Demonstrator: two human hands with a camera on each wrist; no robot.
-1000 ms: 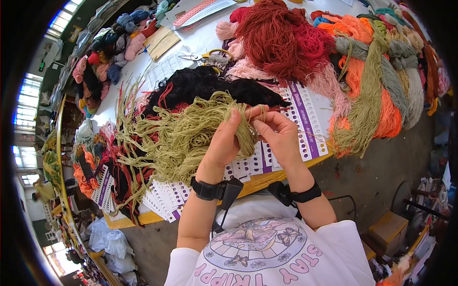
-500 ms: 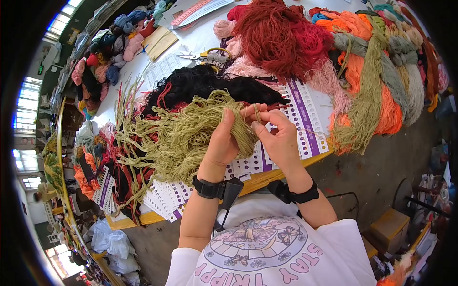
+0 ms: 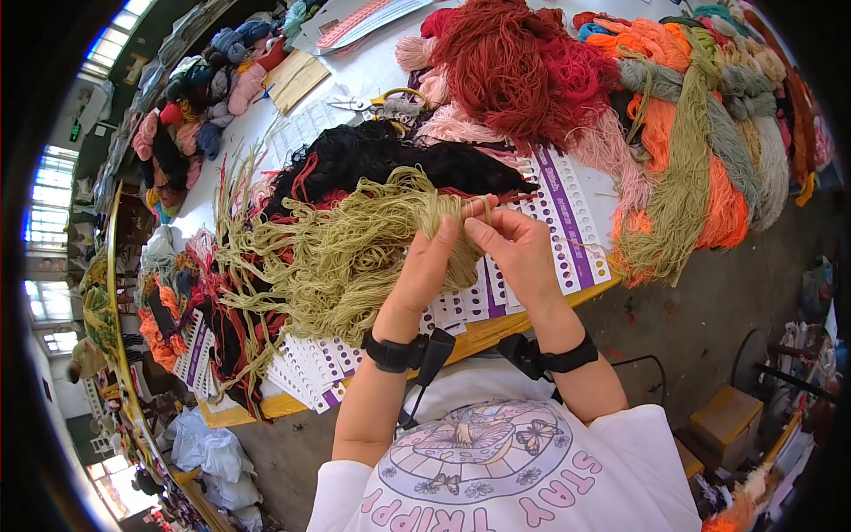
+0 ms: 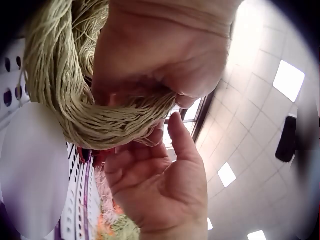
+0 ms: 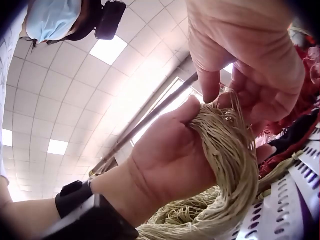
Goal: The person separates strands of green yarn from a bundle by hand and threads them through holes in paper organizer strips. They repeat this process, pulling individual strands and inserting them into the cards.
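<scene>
A large loose skein of olive-green thread (image 3: 341, 253) lies over the near side of the table. My left hand (image 3: 421, 270) grips its right end, the thumb pressed over the strands and the fingers beneath. In the left wrist view the gathered thread (image 4: 110, 125) bends in a thick loop through this hand. My right hand (image 3: 525, 257) is close beside it, thumb and forefinger pinching a few thin strands at the edge of the bundle. Seen from the right wrist, those fine strands (image 5: 235, 102) rise from the skein's top into the right fingers.
White and purple punched thread cards (image 3: 567, 222) lie beneath and around the skein. Black thread (image 3: 381, 168) lies behind it, with a dark red heap (image 3: 514, 75) farther back. Yellow-handled scissors (image 3: 381, 103) rest near the middle. Orange and green skeins (image 3: 687, 177) hang over the right edge.
My left thumb has come forward and down over the thread, where before it stood raised beside it. The strand looped over the fingers has shifted slightly; the right hand stays close by.
</scene>
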